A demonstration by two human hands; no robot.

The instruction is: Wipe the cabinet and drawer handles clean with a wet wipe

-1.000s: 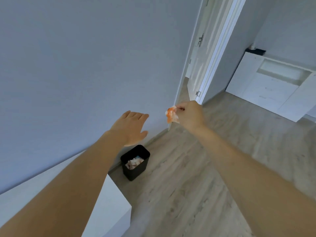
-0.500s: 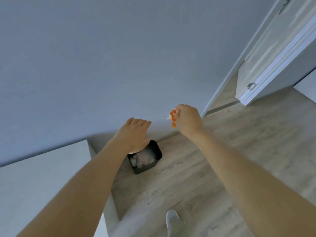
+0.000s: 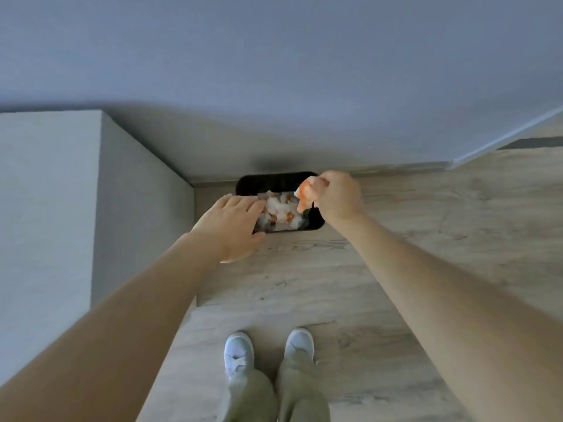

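Holding a crumpled, orange-stained wet wipe (image 3: pixel 305 194) pinched in the fingertips of the right hand (image 3: pixel 336 197), directly above the right part of the black bin (image 3: pixel 275 180). Hovering with the left hand (image 3: pixel 233 226) flat and relaxed, fingers straight, gripping nothing, over the left edge of the same bin. Standing with both white shoes (image 3: pixel 239 353) well back from the bin, on the wooden floor (image 3: pixel 426 223).

Judging the step as throwing away the used wipe, so probably near the end of the wiping work; no cabinet or drawer handle showing in this view. Doing it well probably means letting the fingers open only while the wipe is hanging over the middle of the opening, not over the rim, because the bin already looks quite full of crumpled wipes (image 3: pixel 278 213) and a light, damp piece could stay on top or slide off. Lowering the hand a little before releasing seems safer than dropping from high.

Minding the edges: bin standing against the base of the wall (image 3: pixel 274 71), and just beside the side panel of the white cabinet (image 3: pixel 45 208) on the left, so little room there for the left arm. Having open floor on the right side and behind for stepping away.
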